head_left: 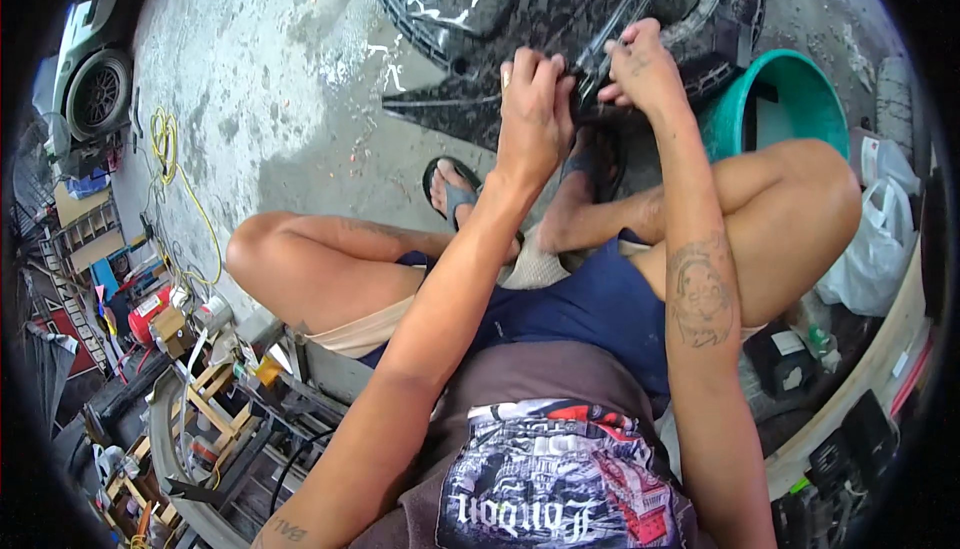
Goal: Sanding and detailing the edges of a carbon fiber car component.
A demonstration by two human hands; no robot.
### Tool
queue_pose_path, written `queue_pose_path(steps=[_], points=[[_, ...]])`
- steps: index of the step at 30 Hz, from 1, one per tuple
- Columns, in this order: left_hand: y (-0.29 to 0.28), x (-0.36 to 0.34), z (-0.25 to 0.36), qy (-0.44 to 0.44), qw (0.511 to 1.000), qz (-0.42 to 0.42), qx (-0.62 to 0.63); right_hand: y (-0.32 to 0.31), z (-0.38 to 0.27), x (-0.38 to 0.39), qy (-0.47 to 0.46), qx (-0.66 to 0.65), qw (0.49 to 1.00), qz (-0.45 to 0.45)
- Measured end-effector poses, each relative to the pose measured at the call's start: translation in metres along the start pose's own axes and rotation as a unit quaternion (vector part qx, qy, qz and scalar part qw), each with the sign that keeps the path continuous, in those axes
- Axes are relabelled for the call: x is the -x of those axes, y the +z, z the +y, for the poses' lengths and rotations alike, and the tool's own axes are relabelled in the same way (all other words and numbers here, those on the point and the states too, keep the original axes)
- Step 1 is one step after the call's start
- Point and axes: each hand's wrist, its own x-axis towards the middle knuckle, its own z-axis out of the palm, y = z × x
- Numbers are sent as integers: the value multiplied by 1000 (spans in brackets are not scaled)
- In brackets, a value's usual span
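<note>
A large, wet black moulded panel (540, 14) with curved, ribbed edges lies on the floor in front of me. My left hand (533, 104) is at its near edge, fingers curled and pressed together. To the right, my right hand (640, 67) is bent inward with its fingers closed. Between the two sets of fingertips is a small, dark, shiny piece (588, 87); its kind is hard to make out and the fingers partly hide it. A long, narrow, glossy strip (630, 1) runs from there up across the panel.
A green tub (790, 99) stands right of the panel, with white plastic bags (872, 239) behind my right knee. On the left are a coiled yellow cord (163, 144), a car wheel (98, 94) and a crowded heap of tools and wood. My sandalled feet are close below the panel.
</note>
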Motion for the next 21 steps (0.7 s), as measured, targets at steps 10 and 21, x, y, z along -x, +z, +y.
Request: queue_pose_path(steps=[10,21], points=[[0,-6,8,57,998,17,-9,1,-3,2,-3,36,999,3],[-25,19,-12,-4,993,117,7,2,9,15,-134,136,966,175]])
